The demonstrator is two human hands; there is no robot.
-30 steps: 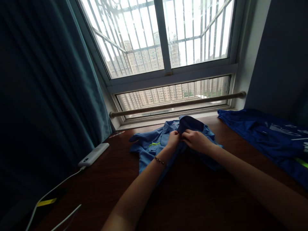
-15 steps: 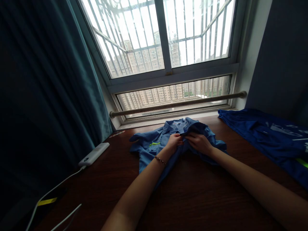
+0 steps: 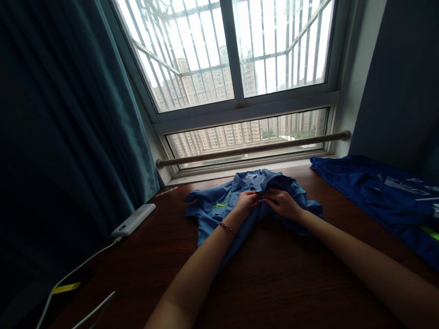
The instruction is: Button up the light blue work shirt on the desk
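Note:
A light blue shirt [image 3: 219, 205] with a small yellow-green stripe lies spread on the dark wooden table [image 3: 274, 283] by the window. My left hand [image 3: 246, 201], with a bead bracelet on the wrist, pinches the shirt's front near its middle. My right hand [image 3: 281, 202] meets it from the right, fingers closed on the same edge of cloth. Both hands touch each other over the shirt's placket, just below the collar.
A darker blue garment [image 3: 377, 192] lies on the table at the right. A white power bank [image 3: 133, 220] with a white cable sits at the left, beside a teal curtain [image 3: 68, 137]. A wooden rod [image 3: 254, 148] runs along the barred window behind.
The right flap of the shirt, lifted a second ago with its dark inside showing, has been brought down flat. Both hands dropped slightly with it and stay together.

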